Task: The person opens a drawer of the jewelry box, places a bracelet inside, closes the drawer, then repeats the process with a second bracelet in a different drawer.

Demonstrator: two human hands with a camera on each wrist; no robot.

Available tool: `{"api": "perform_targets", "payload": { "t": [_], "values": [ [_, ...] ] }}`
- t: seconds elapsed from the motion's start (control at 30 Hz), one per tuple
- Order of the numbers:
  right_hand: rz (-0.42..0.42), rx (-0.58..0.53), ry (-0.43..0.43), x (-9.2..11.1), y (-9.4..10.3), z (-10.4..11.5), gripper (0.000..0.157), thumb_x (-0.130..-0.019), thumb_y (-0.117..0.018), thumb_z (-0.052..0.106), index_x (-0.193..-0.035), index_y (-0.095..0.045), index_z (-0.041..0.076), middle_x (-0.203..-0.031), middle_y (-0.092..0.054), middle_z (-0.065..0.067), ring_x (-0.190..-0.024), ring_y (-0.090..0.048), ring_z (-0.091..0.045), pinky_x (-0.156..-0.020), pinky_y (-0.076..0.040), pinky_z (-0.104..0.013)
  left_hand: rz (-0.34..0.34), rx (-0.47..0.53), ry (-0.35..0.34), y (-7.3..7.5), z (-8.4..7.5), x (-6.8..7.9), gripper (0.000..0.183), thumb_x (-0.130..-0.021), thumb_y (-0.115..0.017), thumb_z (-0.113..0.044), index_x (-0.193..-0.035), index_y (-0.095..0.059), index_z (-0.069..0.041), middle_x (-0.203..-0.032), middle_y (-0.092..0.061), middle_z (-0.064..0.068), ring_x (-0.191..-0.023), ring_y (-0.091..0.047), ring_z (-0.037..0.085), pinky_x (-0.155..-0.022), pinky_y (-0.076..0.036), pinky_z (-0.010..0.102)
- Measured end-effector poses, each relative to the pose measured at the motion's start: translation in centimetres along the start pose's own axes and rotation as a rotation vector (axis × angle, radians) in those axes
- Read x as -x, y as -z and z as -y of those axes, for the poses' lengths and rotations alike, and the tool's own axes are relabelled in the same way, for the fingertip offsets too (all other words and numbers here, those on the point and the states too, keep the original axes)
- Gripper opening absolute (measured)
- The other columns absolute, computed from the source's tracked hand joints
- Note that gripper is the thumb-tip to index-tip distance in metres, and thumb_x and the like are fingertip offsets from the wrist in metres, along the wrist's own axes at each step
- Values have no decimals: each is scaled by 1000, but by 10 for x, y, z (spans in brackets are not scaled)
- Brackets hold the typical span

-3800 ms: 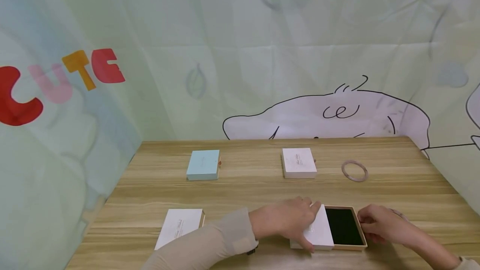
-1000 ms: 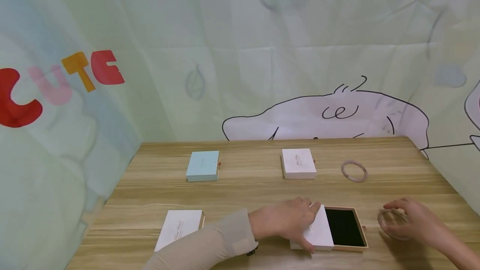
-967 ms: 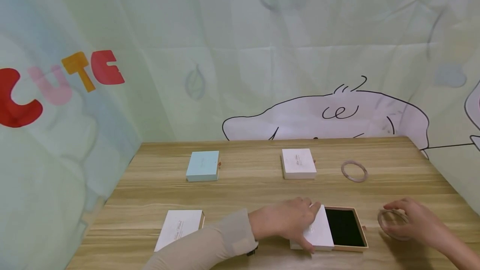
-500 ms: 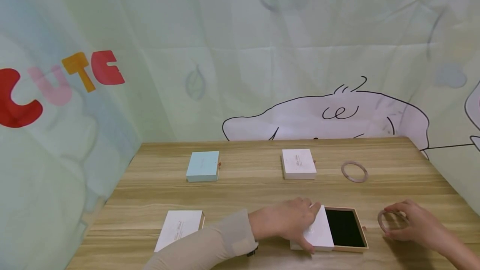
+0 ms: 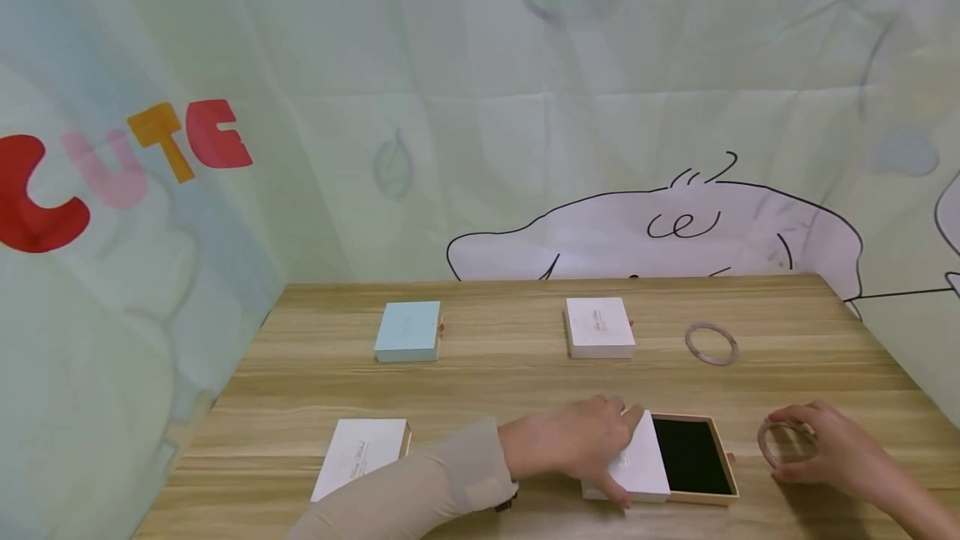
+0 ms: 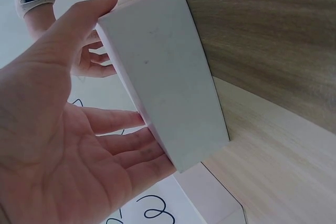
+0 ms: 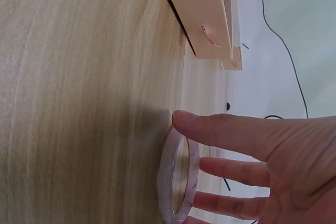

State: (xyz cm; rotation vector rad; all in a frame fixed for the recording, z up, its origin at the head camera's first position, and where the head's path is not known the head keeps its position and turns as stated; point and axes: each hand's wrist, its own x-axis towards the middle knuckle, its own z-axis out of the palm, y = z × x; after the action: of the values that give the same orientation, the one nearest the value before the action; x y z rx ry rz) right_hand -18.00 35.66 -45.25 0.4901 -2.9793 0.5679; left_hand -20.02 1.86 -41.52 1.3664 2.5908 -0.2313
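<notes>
My left hand [image 5: 573, 440] grips the white sleeve [image 5: 641, 465] of a small jewellery box near the table's front. Its thumb lies on the near side and its fingers on the far side, as the left wrist view shows on the white box [image 6: 163, 77]. The box's drawer [image 5: 731, 473] stands partly out to the right, showing a black lining with nothing on it. Right of the drawer, my right hand [image 5: 840, 452] pinches a pale pinkish bangle [image 7: 166, 177] between thumb and fingers. The ring is at the tabletop; whether it is lifted I cannot tell.
A second bangle [image 5: 711, 359] lies at the back right. Nearby stands a white box [image 5: 600, 327], with a light blue box [image 5: 408, 327] further left. Another white box [image 5: 356, 457] is at the front left, partly behind my left sleeve [image 5: 420, 482]. A printed cloth [image 5: 480, 107] hangs behind the table.
My right hand has left the drawer's right edge, moved right and taken hold of the bangle. In the last second its fingers shifted slightly on the ring. The left hand stays on the box.
</notes>
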Motion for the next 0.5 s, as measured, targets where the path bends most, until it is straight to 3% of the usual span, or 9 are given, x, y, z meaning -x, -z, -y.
{"api": "perform_targets", "payload": {
  "t": [0.3, 0.5],
  "values": [
    [0, 12, -6, -1, 0, 1, 55, -52, -97, 19, -98, -70, 5, -95, -63, -5, -84, -55, -11, -71, -47, -34, 1, -7, -5, 1, 0, 0, 108, -75, -71, -72, -151, -37, -4, -132, -55, 4, -113, -53, 9, -98, -41, 20],
    [59, 3, -44, -4, 2, 5, 52, -57, -95, 17, -100, -70, 3, -97, -62, -10, -88, -58, -26, -71, -48, -38, 4, 1, -19, 1, 1, 0, 109, -75, -71, -73, -151, -37, -3, -133, -55, 5, -114, -53, 9, -99, -40, 19]
  ]
}}
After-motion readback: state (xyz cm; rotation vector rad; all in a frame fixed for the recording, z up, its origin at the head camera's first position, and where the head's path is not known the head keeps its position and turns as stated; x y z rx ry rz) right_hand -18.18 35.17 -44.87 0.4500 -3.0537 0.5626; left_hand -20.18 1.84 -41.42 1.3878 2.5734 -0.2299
